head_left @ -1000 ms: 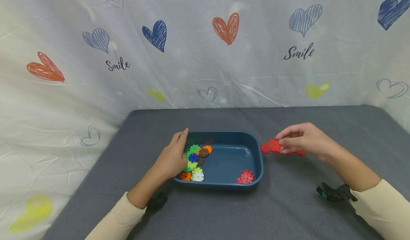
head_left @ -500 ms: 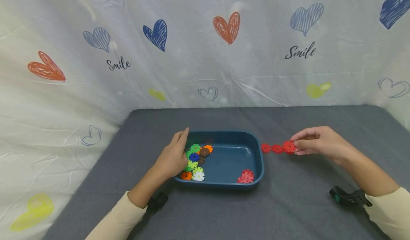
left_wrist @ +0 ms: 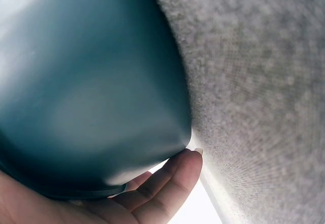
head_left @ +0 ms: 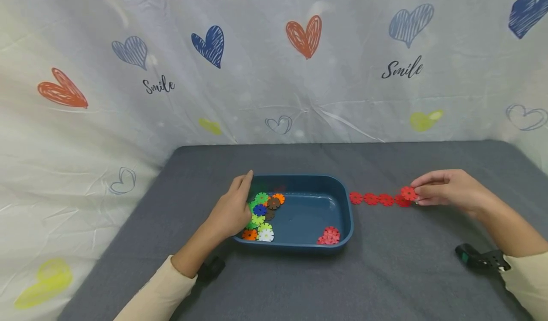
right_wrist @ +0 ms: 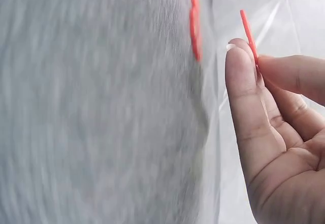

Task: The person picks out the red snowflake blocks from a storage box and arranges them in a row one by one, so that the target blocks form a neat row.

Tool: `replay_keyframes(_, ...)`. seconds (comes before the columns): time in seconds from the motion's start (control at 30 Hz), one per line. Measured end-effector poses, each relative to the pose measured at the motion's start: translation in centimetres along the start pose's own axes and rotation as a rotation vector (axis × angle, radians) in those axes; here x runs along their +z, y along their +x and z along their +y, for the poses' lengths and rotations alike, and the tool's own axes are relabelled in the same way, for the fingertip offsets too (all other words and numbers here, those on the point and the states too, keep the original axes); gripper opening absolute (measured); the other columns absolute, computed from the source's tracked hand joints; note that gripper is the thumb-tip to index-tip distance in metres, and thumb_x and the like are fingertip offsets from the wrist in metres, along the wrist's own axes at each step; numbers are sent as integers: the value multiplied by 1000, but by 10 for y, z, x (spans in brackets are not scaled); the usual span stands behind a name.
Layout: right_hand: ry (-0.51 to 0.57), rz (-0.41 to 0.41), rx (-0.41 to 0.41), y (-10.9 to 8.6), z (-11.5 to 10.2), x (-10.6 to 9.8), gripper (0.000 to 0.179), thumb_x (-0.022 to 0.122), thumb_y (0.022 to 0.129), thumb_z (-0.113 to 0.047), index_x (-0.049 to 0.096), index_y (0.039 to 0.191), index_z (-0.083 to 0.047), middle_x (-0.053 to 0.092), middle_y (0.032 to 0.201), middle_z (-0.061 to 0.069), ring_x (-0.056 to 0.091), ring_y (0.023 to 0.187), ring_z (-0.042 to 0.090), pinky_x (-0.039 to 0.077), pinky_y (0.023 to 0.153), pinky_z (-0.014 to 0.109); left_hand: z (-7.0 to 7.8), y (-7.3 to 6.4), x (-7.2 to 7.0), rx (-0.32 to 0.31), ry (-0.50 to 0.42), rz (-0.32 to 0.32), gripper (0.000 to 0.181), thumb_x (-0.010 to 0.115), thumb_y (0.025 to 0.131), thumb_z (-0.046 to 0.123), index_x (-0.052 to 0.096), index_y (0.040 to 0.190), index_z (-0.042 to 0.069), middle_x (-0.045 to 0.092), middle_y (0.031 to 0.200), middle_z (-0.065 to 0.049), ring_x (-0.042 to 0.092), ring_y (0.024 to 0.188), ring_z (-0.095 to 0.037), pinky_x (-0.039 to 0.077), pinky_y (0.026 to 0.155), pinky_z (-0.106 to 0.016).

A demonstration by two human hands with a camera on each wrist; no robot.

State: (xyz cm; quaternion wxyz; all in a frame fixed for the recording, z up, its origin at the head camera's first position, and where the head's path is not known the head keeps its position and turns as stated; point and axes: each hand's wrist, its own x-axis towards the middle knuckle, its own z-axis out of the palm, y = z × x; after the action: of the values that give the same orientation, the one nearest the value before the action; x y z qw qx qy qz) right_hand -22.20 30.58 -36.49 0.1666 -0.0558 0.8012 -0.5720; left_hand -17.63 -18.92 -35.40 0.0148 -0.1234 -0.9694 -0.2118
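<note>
My right hand (head_left: 449,190) pinches a red plastic snowflake disc (head_left: 408,193) between thumb and fingers. In the right wrist view the pinched disc (right_wrist: 246,26) stands edge-on at the fingertips, raised off the cloth. Just below and left of it, several matching red discs (head_left: 370,199) lie in a line running right from the blue bin (head_left: 299,247). My left hand (head_left: 231,209) grips the bin's left wall, its fingers round the outside of the bin (left_wrist: 101,92) in the left wrist view.
Inside the bin, mixed green, blue, orange, brown and white discs (head_left: 259,210) are heaped at the left. A small pile of pinkish-red discs (head_left: 329,236) sits in its front right corner. The grey cloth-covered table (head_left: 325,287) meets a hanging white curtain (head_left: 342,97).
My right hand has moved right along the line with the pinched red disc, uncovering more of the discs lying there. The left hand stays on the bin.
</note>
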Motion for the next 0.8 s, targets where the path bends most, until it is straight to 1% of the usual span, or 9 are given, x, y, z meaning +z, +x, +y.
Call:
replay_keyframes(0.1, -2, 6, 11, 0, 7, -9, 32, 66, 96, -4, 61, 121, 16, 69, 104, 6, 72, 88, 19, 57, 80, 38, 1, 0, 0, -3, 1, -4, 73, 43, 93, -6, 18, 160, 3, 29, 157, -20, 30, 44, -14, 32, 46, -30)
replay_keyframes(0.2, -17, -6, 35, -1, 13, -15, 33, 65, 96, -5, 60, 122, 16, 68, 104, 6, 71, 89, 17, 57, 79, 38, 1, 1, 0, -11, 3, -7, 73, 44, 93, -6, 18, 161, 4, 29, 157, -20, 30, 44, -14, 32, 46, -30)
replay_keyframes(0.33, -18, -41, 72, -1, 17, -20, 31, 64, 97, -5, 62, 121, 15, 69, 103, 5, 71, 89, 17, 57, 79, 37, 0, 0, 1, -16, 6, -8, 73, 43, 93, -6, 18, 160, 4, 30, 157, -20, 31, 44, -14, 32, 46, -30)
replay_keyframes(0.43, -18, -52, 80, -2, 19, -22, 30, 63, 97, -5, 63, 120, 14, 69, 103, 5, 71, 89, 18, 57, 79, 37, 0, 0, 1, -19, 5, -7, 72, 43, 93, -6, 19, 160, 4, 30, 156, -20, 31, 44, -15, 32, 46, -30)
replay_keyframes(0.67, -127, 32, 76, -3, 20, -25, 37, 65, 97, -8, 59, 121, 19, 68, 105, 6, 70, 86, 13, 57, 77, 35, 0, 0, 0, -10, 3, -4, 73, 43, 92, -6, 19, 160, 4, 30, 156, -19, 30, 44, -14, 32, 46, -30)
replay_keyframes(0.73, -145, 37, 71, -3, 21, -26, 37, 64, 97, -8, 59, 121, 19, 68, 105, 7, 70, 85, 13, 57, 77, 34, 0, 0, 0, -8, 8, 0, 72, 44, 92, -6, 20, 160, 3, 30, 156, -20, 31, 44, -14, 32, 47, -30)
replay_keyframes(0.8, -151, 27, 67, -4, 21, -26, 38, 65, 96, -8, 59, 122, 19, 69, 107, 7, 70, 86, 14, 58, 77, 35, 0, 0, 0, -6, 13, 2, 72, 44, 93, -6, 20, 160, 3, 31, 156, -20, 31, 44, -14, 32, 46, -30)
